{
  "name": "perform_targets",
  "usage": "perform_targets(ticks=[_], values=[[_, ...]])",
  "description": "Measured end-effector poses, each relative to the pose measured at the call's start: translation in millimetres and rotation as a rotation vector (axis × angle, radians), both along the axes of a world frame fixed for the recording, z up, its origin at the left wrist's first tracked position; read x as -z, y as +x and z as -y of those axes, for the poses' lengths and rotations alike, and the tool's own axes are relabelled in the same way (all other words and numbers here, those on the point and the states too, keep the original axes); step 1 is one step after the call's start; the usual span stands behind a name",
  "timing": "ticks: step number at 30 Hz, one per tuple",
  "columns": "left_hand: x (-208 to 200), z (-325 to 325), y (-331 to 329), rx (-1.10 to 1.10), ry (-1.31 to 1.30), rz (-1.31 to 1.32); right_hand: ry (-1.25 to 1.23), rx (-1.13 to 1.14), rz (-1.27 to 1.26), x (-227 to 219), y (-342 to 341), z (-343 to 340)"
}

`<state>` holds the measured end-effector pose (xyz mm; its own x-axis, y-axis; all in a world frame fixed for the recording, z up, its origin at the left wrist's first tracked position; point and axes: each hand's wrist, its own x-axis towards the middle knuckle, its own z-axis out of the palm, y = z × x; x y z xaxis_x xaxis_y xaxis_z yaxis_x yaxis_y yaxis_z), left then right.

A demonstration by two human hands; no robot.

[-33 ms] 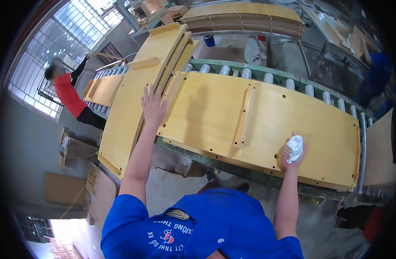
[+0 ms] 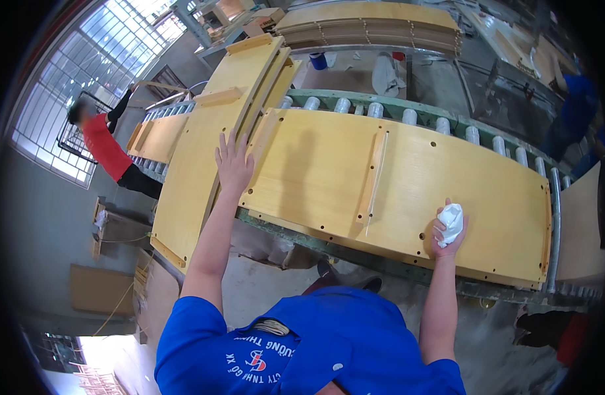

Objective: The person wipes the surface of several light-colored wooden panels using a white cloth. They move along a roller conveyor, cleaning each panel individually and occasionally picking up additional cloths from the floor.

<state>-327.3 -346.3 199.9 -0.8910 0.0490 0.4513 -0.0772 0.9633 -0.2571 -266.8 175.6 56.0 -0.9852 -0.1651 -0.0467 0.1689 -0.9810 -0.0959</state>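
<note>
My left hand (image 2: 234, 164) is open, fingers spread, palm down at the edge of a stack of yellow wooden panels (image 2: 184, 171) on the left. Whether it presses on the wood I cannot tell. My right hand (image 2: 442, 245) is closed around a crumpled white cloth (image 2: 451, 224), above the right part of another yellow panel (image 2: 322, 158). This panel lies on the rollers, with drilled holes along its edges. A wooden strip (image 2: 373, 174) crosses its middle, with a thin white line beside it; another strip (image 2: 265, 135) lies at its left end.
A green roller conveyor (image 2: 409, 117) runs beneath the panels. Beyond it stand a stack of boards (image 2: 375, 33) and a blue bucket (image 2: 318, 61). A person in red (image 2: 106, 141) works at the far left, one in blue (image 2: 572, 112) at the far right. Brown cardboard (image 2: 582, 230) is at right.
</note>
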Motion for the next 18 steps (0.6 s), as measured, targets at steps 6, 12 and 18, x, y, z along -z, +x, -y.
perform_targets(ticks=[6, 12, 18], values=[[36.6, 32.1, 21.4, -0.093, -0.247, 0.439, -0.018, -0.034, -0.079, 1.7, -0.6, 1.8], [89.9, -32.1, 13.9, -0.197, -0.025, 0.433, 0.006, -0.03, -0.049, 2.9, -1.5, -3.7], [125.2, -66.2, 32.0, -0.21, 0.335, 0.176, 0.027, -0.017, -0.009, 1.6, -2.0, 1.2]])
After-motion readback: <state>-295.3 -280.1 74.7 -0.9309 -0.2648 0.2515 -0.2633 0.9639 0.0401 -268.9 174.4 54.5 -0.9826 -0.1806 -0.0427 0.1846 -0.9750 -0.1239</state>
